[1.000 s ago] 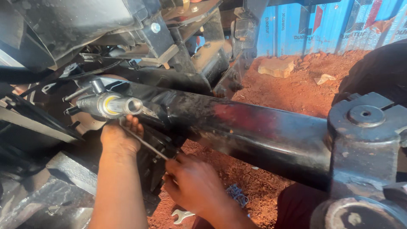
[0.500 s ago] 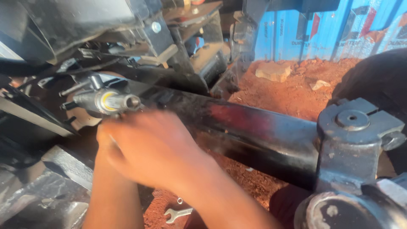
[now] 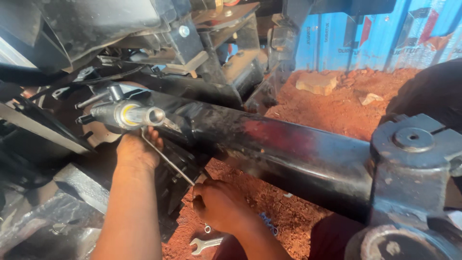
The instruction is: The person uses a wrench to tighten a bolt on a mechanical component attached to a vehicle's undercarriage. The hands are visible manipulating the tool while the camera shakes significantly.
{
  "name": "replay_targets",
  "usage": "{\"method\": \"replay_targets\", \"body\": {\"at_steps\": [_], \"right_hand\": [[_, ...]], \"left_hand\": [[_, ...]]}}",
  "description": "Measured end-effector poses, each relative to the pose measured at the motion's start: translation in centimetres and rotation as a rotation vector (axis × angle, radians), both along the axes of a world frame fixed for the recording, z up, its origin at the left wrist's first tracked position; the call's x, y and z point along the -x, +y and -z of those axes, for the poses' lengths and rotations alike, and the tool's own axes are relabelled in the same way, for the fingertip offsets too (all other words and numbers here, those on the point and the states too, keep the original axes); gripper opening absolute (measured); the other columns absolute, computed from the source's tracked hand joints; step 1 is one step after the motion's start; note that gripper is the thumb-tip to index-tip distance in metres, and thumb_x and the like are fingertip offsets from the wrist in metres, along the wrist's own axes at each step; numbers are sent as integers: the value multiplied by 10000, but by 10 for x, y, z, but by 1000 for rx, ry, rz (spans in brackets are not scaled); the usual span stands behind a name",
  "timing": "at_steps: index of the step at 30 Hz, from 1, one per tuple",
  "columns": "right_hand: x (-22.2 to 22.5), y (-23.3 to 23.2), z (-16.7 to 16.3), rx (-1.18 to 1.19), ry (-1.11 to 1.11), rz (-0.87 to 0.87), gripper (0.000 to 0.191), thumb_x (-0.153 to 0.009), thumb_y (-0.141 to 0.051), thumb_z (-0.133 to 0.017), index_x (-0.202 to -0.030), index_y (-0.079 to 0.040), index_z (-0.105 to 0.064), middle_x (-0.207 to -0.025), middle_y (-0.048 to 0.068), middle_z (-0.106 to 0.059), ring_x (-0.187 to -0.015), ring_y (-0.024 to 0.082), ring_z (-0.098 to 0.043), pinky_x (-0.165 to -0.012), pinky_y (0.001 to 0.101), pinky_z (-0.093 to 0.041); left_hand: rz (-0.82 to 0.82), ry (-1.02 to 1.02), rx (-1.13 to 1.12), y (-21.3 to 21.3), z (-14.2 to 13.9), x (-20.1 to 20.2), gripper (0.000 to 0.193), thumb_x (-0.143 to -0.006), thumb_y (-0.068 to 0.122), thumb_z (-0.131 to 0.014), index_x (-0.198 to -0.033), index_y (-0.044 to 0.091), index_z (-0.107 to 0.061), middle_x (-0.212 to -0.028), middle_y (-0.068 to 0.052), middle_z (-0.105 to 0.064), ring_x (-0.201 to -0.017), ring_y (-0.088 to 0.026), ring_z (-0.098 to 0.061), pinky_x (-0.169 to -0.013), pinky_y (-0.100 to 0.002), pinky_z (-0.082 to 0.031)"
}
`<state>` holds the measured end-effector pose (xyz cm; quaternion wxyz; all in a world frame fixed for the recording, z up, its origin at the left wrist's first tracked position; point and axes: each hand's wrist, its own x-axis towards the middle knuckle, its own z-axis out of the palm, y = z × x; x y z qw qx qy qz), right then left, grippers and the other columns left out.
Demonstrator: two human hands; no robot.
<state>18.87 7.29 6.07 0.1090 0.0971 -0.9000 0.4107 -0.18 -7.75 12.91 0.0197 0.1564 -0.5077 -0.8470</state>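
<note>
My left hand reaches up under a short silver metal cylinder fixed to the dark vehicle underside. Its fingertips are hidden behind the cylinder. A thin metal rod slants from the cylinder down to the right, across my left hand. My right hand is lower, closed around the rod's bottom end, just under the thick black axle beam.
A heavy grey hub casting caps the beam at the right. An open-ended spanner lies on red soil below my right hand. Stones and a blue corrugated wall are beyond. Dark brackets and plates crowd the left.
Half a second ago my right hand was raised in front of the cylinder; it has dropped back low to the rod's bottom end. My left hand has stayed under the cylinder.
</note>
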Motion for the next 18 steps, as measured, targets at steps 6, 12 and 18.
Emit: {"method": "replay_targets", "body": {"at_steps": [6,12,18], "right_hand": [[-26,2,-82,203,237,-27,259,-845,-278,-714,-1045,-114,-712,-898,127,-689,-861,340,-680,-740,450,-519],[-29,-8,-119,116,615,-42,273,-928,-247,-693,-1174,-138,-649,-982,97,-683,-974,320,-687,-905,432,-562],[-17,0,-68,193,-12,147,417,-845,-367,-740,-1129,-101,-589,-832,150,-675,-783,363,-696,-681,492,-530]], "left_hand": [[140,52,-53,-7,6,19,301,-1045,349,-491,-907,120,-630,-730,3,-618,-619,-123,-584,-622,-302,-484],[161,125,-288,-17,25,29,302,-1042,307,-418,-896,96,-577,-717,-16,-554,-566,-117,-493,-519,-264,-404],[98,91,-342,-20,24,27,311,-1036,267,-354,-883,70,-538,-707,-32,-512,-525,-105,-407,-428,-221,-318]]}}
